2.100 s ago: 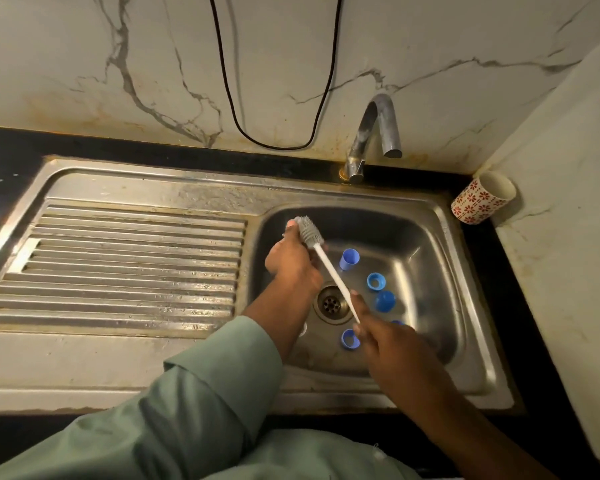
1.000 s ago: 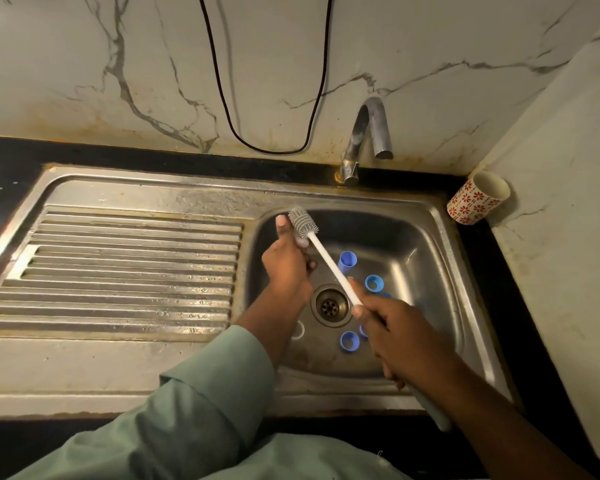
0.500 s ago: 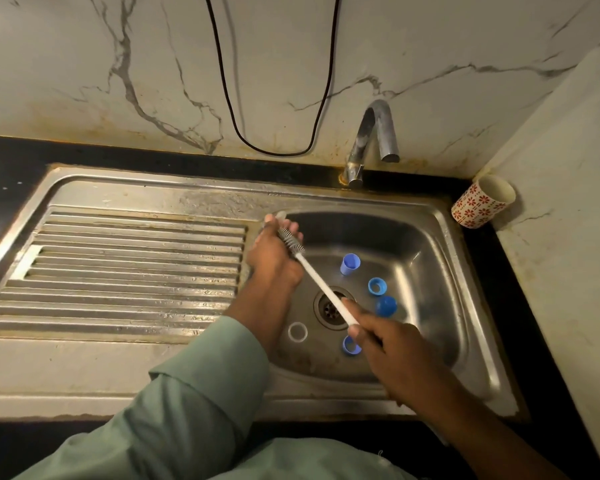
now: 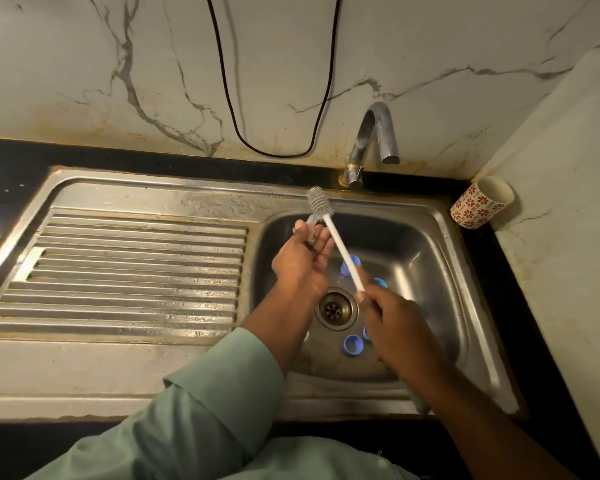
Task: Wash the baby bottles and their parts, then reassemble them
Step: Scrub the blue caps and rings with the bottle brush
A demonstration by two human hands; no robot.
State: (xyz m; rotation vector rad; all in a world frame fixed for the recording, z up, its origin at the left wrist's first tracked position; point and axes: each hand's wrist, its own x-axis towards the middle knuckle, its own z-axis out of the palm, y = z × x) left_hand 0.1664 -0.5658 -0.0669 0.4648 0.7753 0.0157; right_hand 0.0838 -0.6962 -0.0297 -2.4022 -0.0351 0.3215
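Over the basin's left side, my left hand (image 4: pixel 300 259) holds a small clear bottle (image 4: pixel 308 227), mostly hidden by my fingers. My right hand (image 4: pixel 394 327) grips the lower end of a white bottle brush (image 4: pixel 342 247). Its grey bristle head (image 4: pixel 320 202) is out of the bottle, just above and to the right of the bottle's top. Several blue bottle parts lie on the basin floor: one (image 4: pixel 349 264) behind the brush handle, one (image 4: pixel 380 282) by my right thumb, and a ring (image 4: pixel 353 344) in front of the drain (image 4: pixel 335 308).
The steel sink (image 4: pixel 440 237) has a ribbed draining board (image 4: pixel 136 271) on its left. A tap (image 4: pixel 373 140) stands behind the basin with no water running. A red-patterned cup (image 4: pixel 480 202) leans in the right corner. A black cable hangs on the marble wall.
The brush head was down inside the bottle half a second ago; it has since come out and risen above my left hand. Both hands shifted slightly right.
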